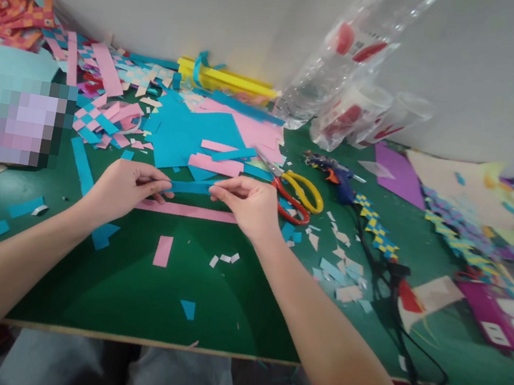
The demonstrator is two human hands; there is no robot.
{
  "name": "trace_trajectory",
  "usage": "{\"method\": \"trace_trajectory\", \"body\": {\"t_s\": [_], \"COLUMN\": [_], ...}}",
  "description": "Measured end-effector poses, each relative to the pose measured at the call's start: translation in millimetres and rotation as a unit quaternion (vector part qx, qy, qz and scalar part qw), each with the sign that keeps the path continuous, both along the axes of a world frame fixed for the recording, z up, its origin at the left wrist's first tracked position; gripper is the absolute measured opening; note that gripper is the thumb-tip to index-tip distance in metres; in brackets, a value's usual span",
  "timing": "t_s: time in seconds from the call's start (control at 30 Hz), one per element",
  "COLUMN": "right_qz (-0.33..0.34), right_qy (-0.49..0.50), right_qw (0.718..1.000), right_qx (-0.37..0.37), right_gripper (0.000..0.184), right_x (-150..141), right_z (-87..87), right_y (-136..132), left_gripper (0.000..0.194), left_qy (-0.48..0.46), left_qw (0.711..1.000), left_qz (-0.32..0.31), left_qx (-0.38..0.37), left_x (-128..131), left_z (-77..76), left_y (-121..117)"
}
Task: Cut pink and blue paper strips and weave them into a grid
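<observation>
Between my two hands a blue paper strip (193, 188) is stretched level, just above the green table. My left hand (127, 186) pinches its left end between thumb and fingers. At the right end, my right hand (248, 203) grips it in the same way. A long pink paper strip (187, 210) lies flat just below, its ends partly hidden by my hands. Scissors (303, 194) with yellow and red handles rest right beside my right hand. Beyond the hands lie pink strips (215, 164) and blue paper sheets (198, 133).
A blue glue gun (338, 176) with a black cord lies right of the scissors. Paper scraps (342, 272) are scattered around. Woven paper pieces (106, 121) pile at the left. Plastic cups (359, 114) in wrapping lean against the wall. A purple case (502, 319) sits far right.
</observation>
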State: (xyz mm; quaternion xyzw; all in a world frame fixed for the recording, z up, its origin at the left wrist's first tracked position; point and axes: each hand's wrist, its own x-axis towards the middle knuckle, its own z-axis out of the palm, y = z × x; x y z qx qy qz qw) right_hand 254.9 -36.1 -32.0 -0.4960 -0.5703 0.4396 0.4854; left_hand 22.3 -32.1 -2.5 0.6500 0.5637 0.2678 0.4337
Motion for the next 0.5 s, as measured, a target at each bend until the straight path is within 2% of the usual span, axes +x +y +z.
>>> {"method": "trace_trajectory", "body": {"t_s": [0.1, 0.27, 0.4, 0.5], "right_qz": [-0.014, -0.001, -0.059, -0.132], "right_qy": [0.005, -0.005, -0.001, -0.031], "right_qw": [1.000, 1.000, 0.997, 0.989], "right_qx": [0.003, -0.001, 0.049, 0.062], "right_gripper": [0.027, 0.028, 0.028, 0.027], "right_x": [-1.1, -0.9, 6.2, 18.7], "right_z": [3.7, 9.8, 5.8, -0.9], "right_y": [-1.4, -2.9, 4.0, 15.1], "left_gripper": [0.026, 0.029, 0.039, 0.057], "left_qy": [-0.007, -0.006, 0.026, 0.118], "left_qw": [1.000, 1.000, 0.993, 0.971], "left_qz": [0.001, -0.012, -0.010, -0.018], "left_qx": [-0.002, 0.009, 0.113, 0.208], "left_x": [-1.3, -3.2, -2.1, -2.7], "left_z": [-1.5, -3.2, -7.1, -13.2], "left_y": [0.0, 0.0, -0.1, 0.0]}}
